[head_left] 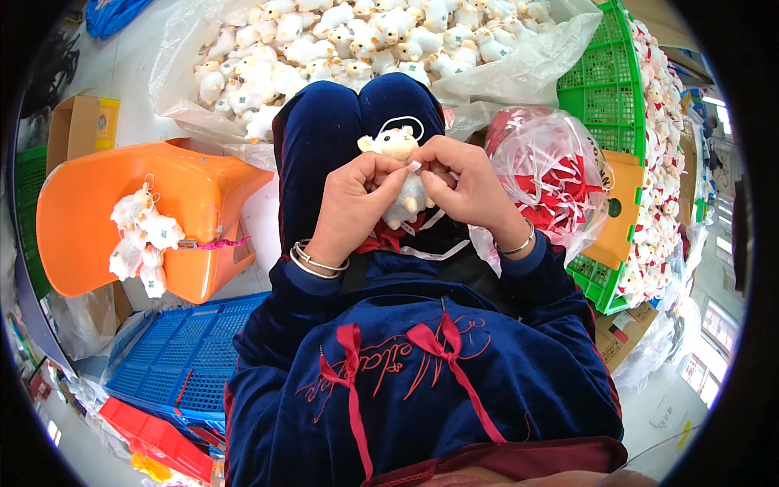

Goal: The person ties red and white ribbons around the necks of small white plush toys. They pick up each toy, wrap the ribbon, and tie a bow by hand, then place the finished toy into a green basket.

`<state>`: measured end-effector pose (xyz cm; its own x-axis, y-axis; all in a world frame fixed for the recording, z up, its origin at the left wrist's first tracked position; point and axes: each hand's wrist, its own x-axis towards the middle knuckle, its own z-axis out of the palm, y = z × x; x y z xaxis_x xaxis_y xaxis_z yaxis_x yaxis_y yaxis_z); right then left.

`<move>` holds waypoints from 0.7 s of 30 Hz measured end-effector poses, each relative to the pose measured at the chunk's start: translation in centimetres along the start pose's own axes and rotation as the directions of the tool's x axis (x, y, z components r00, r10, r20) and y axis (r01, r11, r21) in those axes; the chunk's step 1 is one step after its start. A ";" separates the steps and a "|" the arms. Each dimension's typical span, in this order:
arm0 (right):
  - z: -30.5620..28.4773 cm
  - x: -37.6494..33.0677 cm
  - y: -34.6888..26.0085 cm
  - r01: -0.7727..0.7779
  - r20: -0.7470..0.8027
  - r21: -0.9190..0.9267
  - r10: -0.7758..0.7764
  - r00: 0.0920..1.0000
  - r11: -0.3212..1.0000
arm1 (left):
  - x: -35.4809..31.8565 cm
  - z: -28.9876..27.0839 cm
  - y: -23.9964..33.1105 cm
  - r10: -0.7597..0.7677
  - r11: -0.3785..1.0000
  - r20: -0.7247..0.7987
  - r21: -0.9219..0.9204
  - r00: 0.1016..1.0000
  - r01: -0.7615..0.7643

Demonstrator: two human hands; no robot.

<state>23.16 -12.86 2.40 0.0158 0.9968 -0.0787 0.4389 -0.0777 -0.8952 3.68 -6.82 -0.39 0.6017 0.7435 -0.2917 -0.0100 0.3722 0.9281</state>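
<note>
Head view looks down on a small white plush lamb [403,174] held over the person's lap, above the dark blue velvet knees. It has a cream face with tiny ears, a fluffy white body, and a thin white loop standing up behind its head. A red ribbon [388,236] hangs just under its body, with a narrow white strip trailing beside it.

Left hand [355,201] is closed around the lamb's left flank, thumb and forefinger pinched at its neck, with two silver bangles on the wrist. Right hand [465,183] is closed against the other flank, fingertips pinched on a small white tab at the neck, touching the left fingertips; one bangle sits on that wrist.

Beyond the knees a clear plastic bag [527,69] holds a heap of the same lambs. To the right lies a clear bag of red ribbons [560,174], just beside a green crate [604,77]. To the left an orange plastic stool [199,195] lies tipped over, carrying a bunch of lambs [142,235], near a blue crate [182,357].
</note>
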 end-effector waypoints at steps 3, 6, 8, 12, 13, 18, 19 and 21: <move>-0.2 0.1 -0.4 -0.016 0.004 0.010 0.016 1.000 1.000 | 0.0 0.2 -0.2 0.027 0.999 -0.004 0.025 1.000 -0.027; 0.4 0.2 0.2 -0.069 -0.047 0.087 0.073 0.996 0.994 | 0.1 0.2 -0.2 0.027 0.997 -0.010 0.068 1.000 -0.027; 0.5 0.2 0.6 -0.115 -0.042 0.182 0.124 0.991 0.977 | 0.1 0.4 -0.2 0.046 0.998 -0.030 0.053 0.998 -0.045; 0.3 0.1 0.4 -0.146 -0.002 0.301 0.154 0.988 0.942 | -0.3 1.2 -0.5 0.128 0.992 -0.058 -0.007 0.990 -0.128; 0.3 0.1 0.6 -0.154 0.007 0.317 0.160 0.987 0.936 | -0.3 1.3 -0.7 0.142 0.990 -0.053 -0.007 0.988 -0.143; 0.1 -0.1 0.7 -0.167 0.010 0.334 0.174 0.985 0.927 | 0.1 1.4 -0.1 0.173 0.982 -0.055 0.081 0.983 -0.168; 0.2 0.0 0.7 -0.154 -0.011 0.324 0.166 0.986 0.933 | 0.2 1.5 0.0 0.176 0.981 -0.059 0.092 0.983 -0.170; 0.1 0.1 0.7 -0.164 -0.015 0.310 0.178 0.984 0.936 | 0.4 1.6 0.1 0.176 0.978 -0.067 0.125 0.982 -0.166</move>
<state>23.35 -12.76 1.73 0.1070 0.9673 -0.2299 0.1294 -0.2428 -0.9614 5.14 -7.36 0.00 0.5356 0.8330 -0.1390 -0.0098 0.1707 0.9853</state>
